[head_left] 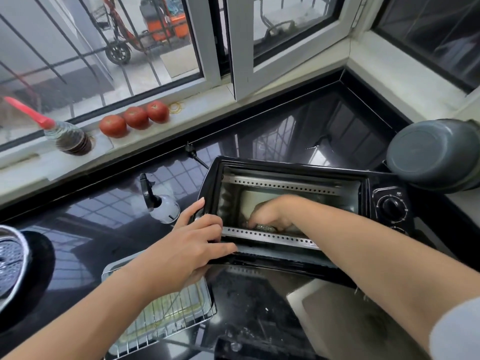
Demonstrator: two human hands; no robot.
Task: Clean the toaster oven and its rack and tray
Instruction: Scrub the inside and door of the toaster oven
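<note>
A black toaster oven [363, 185] stands on the dark counter with its glass door [259, 294] folded down toward me. My right hand [270, 213] reaches inside the cavity, and its curled fingers press a grey scrubbing pad [262, 226] against the oven floor. My left hand [192, 245] rests on the oven's front left corner, fingers spread over the frame and steadying it. The wire rack [166, 318] lies on the metal tray [205, 305] on the counter at lower left, partly covered by my left forearm.
A white spray bottle [163, 206] with a black trigger stands left of the oven. The oven's plug and cord [193, 153] lie behind it. Three tomatoes [135, 118] and a bottle [70, 139] sit on the windowsill. A grey pot [436, 154] is at right, a metal strainer [10, 258] at far left.
</note>
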